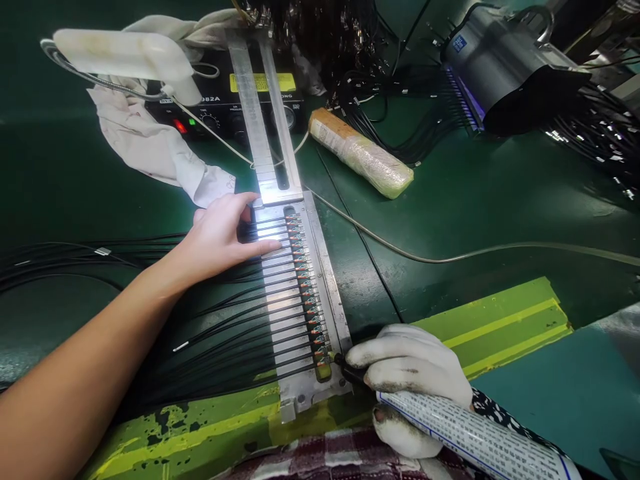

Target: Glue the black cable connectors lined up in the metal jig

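Note:
My right hand (415,373), in a white glove with worn fingertips, grips a white printed tube (480,427) with a dark nozzle (350,370). The nozzle tip is at the near end of a row of small cable connectors (309,293), by the last one. These sit side by side in a slotted metal fixture (327,280), with black cables (240,320) running out to the left. My bare left hand (225,233) rests on the fixture's far left part, thumb and forefinger spread over the cables. Its other fingers are partly hidden.
Behind the fixture stands a black control box (220,110) with lit indicators. A white lamp-like head (125,53), a pale cloth (145,147) and a wrapped roll (360,153) lie around it. A thin hose (425,259) crosses rightward. A dark machine (515,67) with cables stands far right.

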